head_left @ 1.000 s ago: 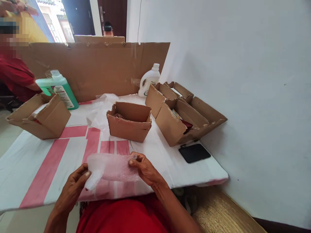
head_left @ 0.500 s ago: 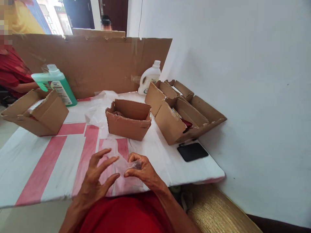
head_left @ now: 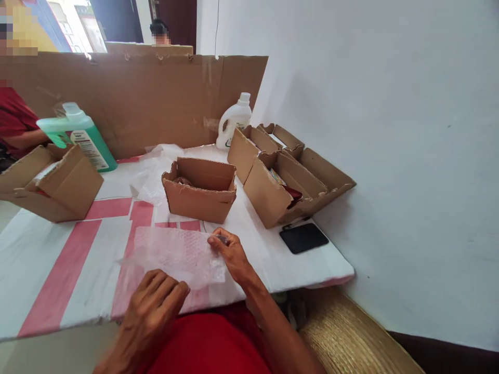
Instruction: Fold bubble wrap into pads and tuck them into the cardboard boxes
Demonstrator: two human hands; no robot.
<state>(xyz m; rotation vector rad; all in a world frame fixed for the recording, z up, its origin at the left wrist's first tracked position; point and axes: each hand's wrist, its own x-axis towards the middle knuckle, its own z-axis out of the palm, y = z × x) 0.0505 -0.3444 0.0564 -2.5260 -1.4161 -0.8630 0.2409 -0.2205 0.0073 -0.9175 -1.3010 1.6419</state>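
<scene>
While flat on the table (head_left: 58, 270), bubble wrap (head_left: 177, 254) spans both hands (head_left: 195, 270)

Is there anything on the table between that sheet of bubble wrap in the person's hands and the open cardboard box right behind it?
Nothing visible. The bubble wrap lies flat under the left hand and the right hand. Only bare table separates its far edge from the open box. The crumpled plastic lies off to the left.
</scene>
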